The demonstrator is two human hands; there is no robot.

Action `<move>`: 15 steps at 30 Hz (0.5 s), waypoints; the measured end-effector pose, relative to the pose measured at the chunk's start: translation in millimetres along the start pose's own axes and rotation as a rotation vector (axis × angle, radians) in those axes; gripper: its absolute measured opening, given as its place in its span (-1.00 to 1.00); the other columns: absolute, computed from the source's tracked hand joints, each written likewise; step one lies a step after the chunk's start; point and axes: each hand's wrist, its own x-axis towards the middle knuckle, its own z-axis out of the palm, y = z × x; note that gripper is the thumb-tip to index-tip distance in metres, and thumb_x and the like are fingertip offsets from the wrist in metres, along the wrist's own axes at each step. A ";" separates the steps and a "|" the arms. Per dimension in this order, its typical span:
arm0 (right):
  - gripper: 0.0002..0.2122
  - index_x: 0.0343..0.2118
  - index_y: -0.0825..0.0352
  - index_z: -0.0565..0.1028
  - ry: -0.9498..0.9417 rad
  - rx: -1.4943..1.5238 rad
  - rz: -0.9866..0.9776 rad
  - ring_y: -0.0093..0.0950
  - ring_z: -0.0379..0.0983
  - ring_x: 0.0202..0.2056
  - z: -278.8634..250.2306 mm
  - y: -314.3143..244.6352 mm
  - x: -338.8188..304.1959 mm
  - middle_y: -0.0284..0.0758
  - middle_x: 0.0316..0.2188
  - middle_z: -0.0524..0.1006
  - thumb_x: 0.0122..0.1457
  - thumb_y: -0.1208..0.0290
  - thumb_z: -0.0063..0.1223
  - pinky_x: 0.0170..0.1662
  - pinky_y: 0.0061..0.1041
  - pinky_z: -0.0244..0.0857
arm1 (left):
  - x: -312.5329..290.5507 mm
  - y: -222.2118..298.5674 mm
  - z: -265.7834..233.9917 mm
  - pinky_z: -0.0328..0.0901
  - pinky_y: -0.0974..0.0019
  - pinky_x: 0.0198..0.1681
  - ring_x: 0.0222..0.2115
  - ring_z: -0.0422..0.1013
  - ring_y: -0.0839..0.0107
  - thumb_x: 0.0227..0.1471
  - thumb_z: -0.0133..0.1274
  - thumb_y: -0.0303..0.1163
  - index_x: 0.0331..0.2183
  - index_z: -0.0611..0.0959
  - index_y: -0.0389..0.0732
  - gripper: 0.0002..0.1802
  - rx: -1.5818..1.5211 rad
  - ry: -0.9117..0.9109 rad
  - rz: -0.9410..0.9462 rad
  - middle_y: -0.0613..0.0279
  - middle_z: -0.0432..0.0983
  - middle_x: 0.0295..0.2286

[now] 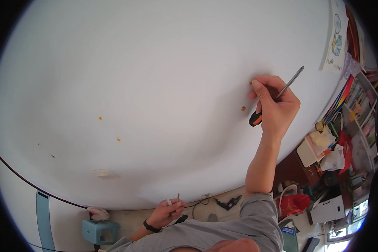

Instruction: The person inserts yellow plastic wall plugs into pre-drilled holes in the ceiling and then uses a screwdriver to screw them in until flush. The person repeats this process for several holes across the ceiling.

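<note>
My right hand point(277, 98) is raised to the white wall point(176, 75). A screwdriver point(290, 82) with a black and orange handle is held across its palm, tip pointing up and right. Its thumb and forefinger meet at a small brown spot point(251, 83) on the wall; whether they pinch something there cannot be made out. Just below sits another brown plugged hole point(243, 108). Low in front of me, my left hand point(166, 213) is closed, with a thin screw-like piece point(178, 196) upright at its fingertips. Something white point(169, 202) shows at its fingers.
Two yellowish spots point(100, 118) mark the wall at left, above a white wall plate point(105, 173). Below stand a blue stool point(100, 231) with a plastic bag on it and, on the floor, a corded power drill point(229, 203). Cluttered shelves point(361, 109) and a red bag point(294, 204) are at right.
</note>
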 end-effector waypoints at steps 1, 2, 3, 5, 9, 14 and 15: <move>-0.96 -0.42 0.40 0.64 0.020 0.006 -0.009 -0.68 0.43 -0.62 2.3 0.5 -0.3 -0.37 -0.59 0.58 0.08 0.66 0.26 -0.65 -0.71 0.07 | 1.1 0.9 -0.2 0.11 0.54 -0.46 -0.51 0.15 0.62 0.32 0.04 -0.33 -0.15 0.58 -0.35 -0.74 -0.003 0.007 -0.002 0.42 0.31 -0.48; -0.96 -0.42 0.40 0.65 0.040 0.012 -0.017 -0.69 0.42 -0.64 3.9 1.1 -0.3 -0.37 -0.60 0.57 0.07 0.66 0.26 -0.67 -0.71 0.04 | 1.8 1.8 0.1 0.11 0.54 -0.46 -0.51 0.15 0.62 0.32 0.04 -0.33 -0.15 0.58 -0.36 -0.74 -0.006 0.015 -0.004 0.42 0.30 -0.48; -0.96 -0.43 0.40 0.65 0.053 0.009 -0.030 -0.69 0.41 -0.64 4.3 1.6 -0.1 -0.37 -0.60 0.57 0.07 0.66 0.26 -0.67 -0.71 0.04 | 2.5 2.8 0.1 0.10 0.54 -0.46 -0.51 0.15 0.62 0.32 0.04 -0.33 -0.15 0.58 -0.36 -0.74 -0.008 0.023 -0.005 0.41 0.30 -0.48; -0.96 -0.44 0.40 0.64 0.072 0.003 -0.058 -0.69 0.41 -0.65 6.3 1.8 -0.5 -0.38 -0.60 0.57 0.07 0.66 0.27 -0.68 -0.71 0.03 | 4.2 4.3 -1.5 0.10 0.55 -0.46 -0.51 0.15 0.62 0.32 0.04 -0.33 -0.15 0.58 -0.37 -0.74 -0.019 0.021 -0.012 0.41 0.30 -0.48; -0.96 -0.44 0.40 0.64 0.079 -0.051 -0.096 -0.68 0.41 -0.65 7.4 1.7 -3.7 -0.38 -0.61 0.57 0.06 0.67 0.26 -0.69 -0.70 0.02 | 9.6 6.8 -7.1 0.10 0.55 -0.47 -0.52 0.15 0.62 0.33 0.03 -0.33 -0.15 0.57 -0.38 -0.73 0.004 0.013 -0.039 0.41 0.31 -0.48; -0.94 -0.45 0.40 0.64 0.080 -0.072 -0.112 -0.68 0.41 -0.65 10.9 -1.8 -6.4 -0.39 -0.61 0.56 0.05 0.69 0.22 -0.70 -0.69 0.01 | 8.6 7.8 -8.4 0.10 0.54 -0.49 -0.53 0.16 0.63 0.33 0.03 -0.31 -0.16 0.57 -0.37 -0.73 0.044 -0.029 -0.025 0.44 0.30 -0.52; -0.95 -0.45 0.40 0.64 0.084 -0.095 -0.094 -0.68 0.41 -0.65 12.3 -3.3 -6.6 -0.38 -0.61 0.56 0.05 0.68 0.22 -0.70 -0.69 0.01 | 7.7 8.2 -7.1 0.10 0.54 -0.49 -0.54 0.16 0.63 0.33 0.04 -0.31 -0.17 0.57 -0.36 -0.73 0.056 -0.038 -0.018 0.45 0.29 -0.53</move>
